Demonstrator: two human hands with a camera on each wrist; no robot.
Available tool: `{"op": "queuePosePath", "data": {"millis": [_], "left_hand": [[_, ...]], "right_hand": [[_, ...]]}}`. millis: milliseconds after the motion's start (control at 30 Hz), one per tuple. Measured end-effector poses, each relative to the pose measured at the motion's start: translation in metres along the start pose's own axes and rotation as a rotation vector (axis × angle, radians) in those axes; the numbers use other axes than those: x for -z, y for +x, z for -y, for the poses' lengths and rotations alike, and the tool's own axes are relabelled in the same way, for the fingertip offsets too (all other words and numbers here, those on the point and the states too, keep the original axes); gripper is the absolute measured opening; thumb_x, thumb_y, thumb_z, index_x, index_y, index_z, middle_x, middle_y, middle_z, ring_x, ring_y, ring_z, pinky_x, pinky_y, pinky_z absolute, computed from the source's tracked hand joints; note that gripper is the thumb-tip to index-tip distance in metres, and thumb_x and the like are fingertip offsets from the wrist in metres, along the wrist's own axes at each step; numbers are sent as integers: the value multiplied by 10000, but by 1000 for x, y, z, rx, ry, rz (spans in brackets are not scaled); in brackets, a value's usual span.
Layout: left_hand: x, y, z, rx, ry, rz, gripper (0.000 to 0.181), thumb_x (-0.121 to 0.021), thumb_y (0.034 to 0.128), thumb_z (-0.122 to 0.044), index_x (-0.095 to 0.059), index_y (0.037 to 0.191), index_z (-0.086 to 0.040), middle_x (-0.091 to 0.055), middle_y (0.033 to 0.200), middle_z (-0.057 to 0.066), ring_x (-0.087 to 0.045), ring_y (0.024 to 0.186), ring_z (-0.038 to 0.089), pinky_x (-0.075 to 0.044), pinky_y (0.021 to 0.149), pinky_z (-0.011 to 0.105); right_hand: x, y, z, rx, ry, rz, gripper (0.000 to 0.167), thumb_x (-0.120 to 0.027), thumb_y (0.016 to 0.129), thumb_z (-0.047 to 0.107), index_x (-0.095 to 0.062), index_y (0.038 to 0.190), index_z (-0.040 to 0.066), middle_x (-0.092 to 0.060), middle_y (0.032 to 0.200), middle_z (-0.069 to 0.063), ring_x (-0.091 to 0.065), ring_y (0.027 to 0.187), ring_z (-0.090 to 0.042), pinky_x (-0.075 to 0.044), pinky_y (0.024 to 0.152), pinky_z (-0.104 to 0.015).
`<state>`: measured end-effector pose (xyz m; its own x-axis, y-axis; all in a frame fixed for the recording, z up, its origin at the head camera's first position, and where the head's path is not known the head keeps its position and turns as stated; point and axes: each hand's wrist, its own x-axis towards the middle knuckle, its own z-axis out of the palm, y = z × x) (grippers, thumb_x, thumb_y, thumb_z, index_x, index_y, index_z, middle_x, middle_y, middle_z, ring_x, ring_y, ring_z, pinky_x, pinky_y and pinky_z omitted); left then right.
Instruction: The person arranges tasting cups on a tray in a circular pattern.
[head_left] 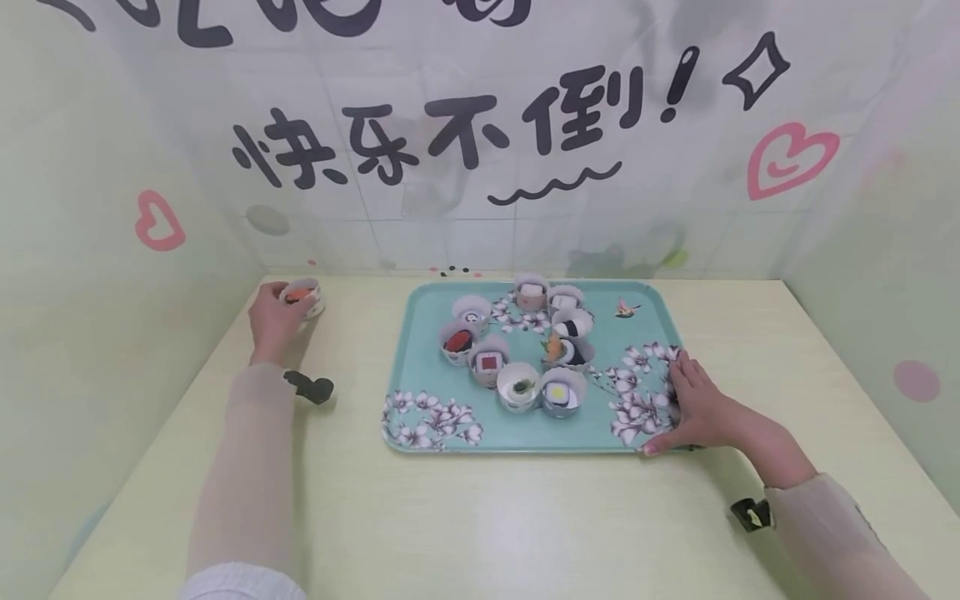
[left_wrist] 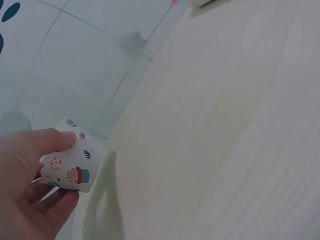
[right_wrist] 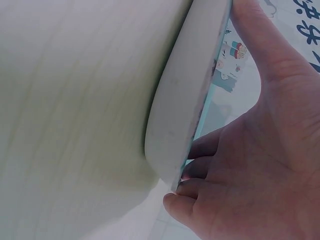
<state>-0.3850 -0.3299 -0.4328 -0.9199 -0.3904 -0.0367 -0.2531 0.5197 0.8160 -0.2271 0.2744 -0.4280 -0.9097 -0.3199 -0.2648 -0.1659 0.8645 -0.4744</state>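
Note:
At the back left corner of the table, my left hand (head_left: 275,321) grips a patterned paper baking cup (head_left: 311,302) with an orange-topped sushi piece inside. In the left wrist view the thumb and fingers of my left hand (left_wrist: 37,172) hold the sides of this cup (left_wrist: 75,167), which has cupcake prints. My right hand (head_left: 705,408) rests along the right edge of the blue-green tray (head_left: 450,429), thumb spread toward the front corner. The right wrist view shows fingertips of my right hand (right_wrist: 250,165) touching the tray's rim (right_wrist: 202,127).
Several paper cups (head_left: 517,387) with sushi pieces stand in a rough ring on the tray. Behind the table (head_left: 480,517) rises a printed wall covering (head_left: 480,233), with side walls at left and right.

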Motion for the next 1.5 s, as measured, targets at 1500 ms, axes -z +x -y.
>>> {"op": "queuePosePath", "data": {"millis": [1500], "left_hand": [[-100, -39, -131, -267, 19, 255, 615, -713, 919, -309, -450, 1422, -71, -519, 1442, 154, -533, 1250, 311, -500, 1047, 470]], "right_hand": [[-1, 2, -3, -3, 4, -1, 1433, -900, 637, 501, 2, 1474, -235, 134, 1541, -456, 97, 1439, -612, -99, 1145, -742]]}}
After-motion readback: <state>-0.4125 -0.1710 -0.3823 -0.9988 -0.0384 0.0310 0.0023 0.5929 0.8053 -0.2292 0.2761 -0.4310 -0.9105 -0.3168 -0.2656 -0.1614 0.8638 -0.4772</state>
